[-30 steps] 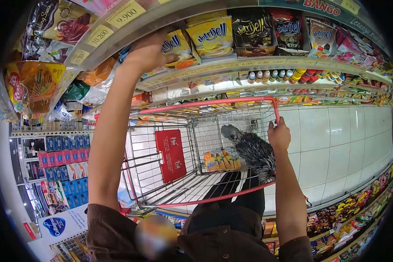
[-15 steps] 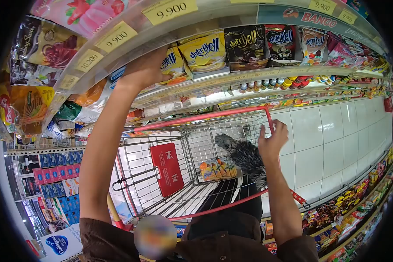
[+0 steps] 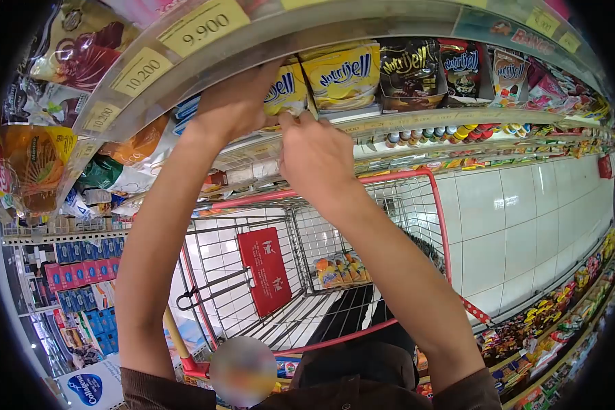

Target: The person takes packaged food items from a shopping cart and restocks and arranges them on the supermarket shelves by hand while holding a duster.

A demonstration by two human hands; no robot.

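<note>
The yellow pouch (image 3: 285,89) sits on the shelf (image 3: 417,121) with its label outward, likely so it reads from the aisle. The left hand (image 3: 234,102) is beside it with fingertips hidden, and the right hand (image 3: 316,156) curls its fingers at the pouch's lower edge, perhaps to work from both sides; whether either has hold of it cannot be told. The cart (image 3: 443,232) stands below, apparently close for loading, with packs (image 3: 344,268) inside.
</note>
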